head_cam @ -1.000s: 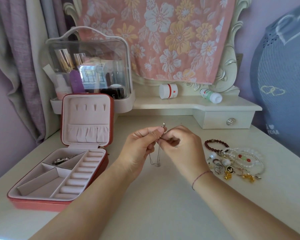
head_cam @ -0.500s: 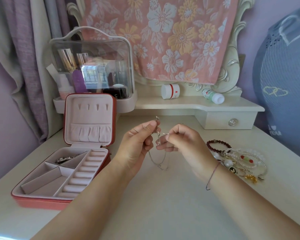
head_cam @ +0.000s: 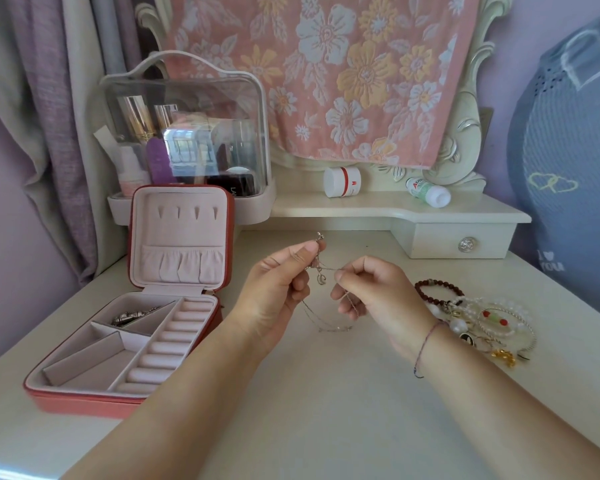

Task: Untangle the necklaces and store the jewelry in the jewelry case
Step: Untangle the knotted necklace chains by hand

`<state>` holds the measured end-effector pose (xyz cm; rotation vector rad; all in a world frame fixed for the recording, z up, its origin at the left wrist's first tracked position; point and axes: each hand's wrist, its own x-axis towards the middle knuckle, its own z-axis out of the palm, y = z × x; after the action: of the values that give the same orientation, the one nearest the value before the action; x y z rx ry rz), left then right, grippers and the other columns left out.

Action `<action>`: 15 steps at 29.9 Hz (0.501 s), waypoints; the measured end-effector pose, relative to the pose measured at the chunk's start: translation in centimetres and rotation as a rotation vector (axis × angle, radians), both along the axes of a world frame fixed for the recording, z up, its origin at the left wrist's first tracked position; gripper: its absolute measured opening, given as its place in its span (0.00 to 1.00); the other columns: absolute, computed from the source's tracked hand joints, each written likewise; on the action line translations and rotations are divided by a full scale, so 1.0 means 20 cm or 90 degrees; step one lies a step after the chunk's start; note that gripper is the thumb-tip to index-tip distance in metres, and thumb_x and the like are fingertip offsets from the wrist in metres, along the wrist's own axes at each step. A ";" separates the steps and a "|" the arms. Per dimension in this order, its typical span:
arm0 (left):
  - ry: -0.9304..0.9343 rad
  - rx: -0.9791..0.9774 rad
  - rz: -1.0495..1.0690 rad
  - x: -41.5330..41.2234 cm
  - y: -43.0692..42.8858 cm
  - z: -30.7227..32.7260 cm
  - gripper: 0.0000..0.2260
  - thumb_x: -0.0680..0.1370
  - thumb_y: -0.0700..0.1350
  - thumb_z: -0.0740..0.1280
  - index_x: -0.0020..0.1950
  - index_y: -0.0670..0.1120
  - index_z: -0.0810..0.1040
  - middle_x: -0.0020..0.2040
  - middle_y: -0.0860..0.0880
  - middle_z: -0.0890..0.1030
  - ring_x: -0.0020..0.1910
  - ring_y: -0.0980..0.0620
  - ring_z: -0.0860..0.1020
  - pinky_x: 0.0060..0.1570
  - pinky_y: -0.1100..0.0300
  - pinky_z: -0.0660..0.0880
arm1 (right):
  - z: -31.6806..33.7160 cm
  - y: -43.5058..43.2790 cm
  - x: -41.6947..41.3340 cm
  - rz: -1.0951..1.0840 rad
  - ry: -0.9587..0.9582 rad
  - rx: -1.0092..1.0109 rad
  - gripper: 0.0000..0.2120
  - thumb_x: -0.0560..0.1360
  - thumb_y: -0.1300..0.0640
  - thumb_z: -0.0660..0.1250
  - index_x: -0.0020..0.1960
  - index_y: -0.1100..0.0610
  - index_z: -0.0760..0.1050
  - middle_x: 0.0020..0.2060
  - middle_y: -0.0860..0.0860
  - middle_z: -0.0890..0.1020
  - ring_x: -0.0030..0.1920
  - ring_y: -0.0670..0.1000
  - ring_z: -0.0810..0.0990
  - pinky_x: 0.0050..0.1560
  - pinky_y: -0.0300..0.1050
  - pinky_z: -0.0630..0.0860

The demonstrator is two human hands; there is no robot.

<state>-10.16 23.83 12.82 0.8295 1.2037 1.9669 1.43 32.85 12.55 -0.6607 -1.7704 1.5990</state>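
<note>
Two bare forearms reach in from the near edge of the cream tabletop [head_cam: 326,420] and angle toward each other, wrists lifted clear of the surface. A thin purple string bracelet [head_cam: 425,344] circles the right wrist.

At near left sits the coral-red square jewelry case [head_cam: 84,406]. It lies open, with its pale pink lined lid [head_cam: 182,237] standing upright at the far side. A small silver piece [head_cam: 132,316] lies in the case's far-left compartment.

Further in, at the middle of the tabletop, both hands hold the fine silver necklace chain [head_cam: 319,278] up in the air. The left hand [head_cam: 278,296] is turned palm to the right, thumb and forefinger pinched on the chain near its top, and a small metal end pokes up above the fingertips. The right hand [head_cam: 378,292] has its fingers curled in and pinches a strand just right of the little pendant. A short length stretches between the two hands, and the rest droops in loops, the lowest near or on the tabletop; I cannot tell which.

Just right of the right wrist lies a heap of beaded and pearl bracelets with gold charms [head_cam: 485,322].

At the far side, a raised shelf [head_cam: 361,207] carries a white jar with a red band [head_cam: 342,181] and a white bottle on its side [head_cam: 430,192]. To the left of these stands a clear-lidded cosmetics box [head_cam: 187,133].
</note>
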 end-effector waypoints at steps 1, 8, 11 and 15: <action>0.002 0.000 -0.003 0.00 0.00 0.00 0.09 0.70 0.46 0.71 0.47 0.45 0.84 0.34 0.52 0.72 0.29 0.56 0.63 0.27 0.67 0.62 | 0.00 0.00 0.00 0.001 -0.016 0.013 0.03 0.76 0.65 0.65 0.43 0.62 0.75 0.32 0.56 0.80 0.26 0.50 0.76 0.26 0.39 0.71; 0.010 -0.005 -0.020 0.00 0.00 -0.01 0.09 0.70 0.47 0.71 0.47 0.45 0.84 0.33 0.52 0.72 0.29 0.57 0.63 0.29 0.67 0.62 | -0.04 0.01 0.00 0.000 -0.100 0.148 0.07 0.72 0.62 0.68 0.43 0.50 0.80 0.43 0.50 0.83 0.44 0.45 0.80 0.43 0.37 0.75; 0.024 -0.013 -0.019 0.01 0.00 -0.01 0.06 0.71 0.46 0.71 0.43 0.46 0.85 0.33 0.52 0.72 0.27 0.58 0.63 0.30 0.66 0.60 | -0.02 0.00 0.00 0.039 -0.055 0.157 0.11 0.72 0.65 0.66 0.46 0.49 0.80 0.48 0.47 0.82 0.50 0.42 0.79 0.51 0.39 0.75; 0.044 -0.028 -0.016 0.01 0.00 -0.01 0.08 0.70 0.47 0.71 0.45 0.45 0.84 0.32 0.52 0.72 0.27 0.58 0.63 0.32 0.66 0.61 | -0.01 -0.02 0.00 0.080 0.024 0.159 0.04 0.72 0.59 0.72 0.46 0.55 0.79 0.42 0.48 0.82 0.44 0.45 0.78 0.50 0.41 0.75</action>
<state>-9.93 23.74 12.69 0.8926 1.2651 1.8984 1.45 32.49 12.39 -0.4070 -1.9744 1.4268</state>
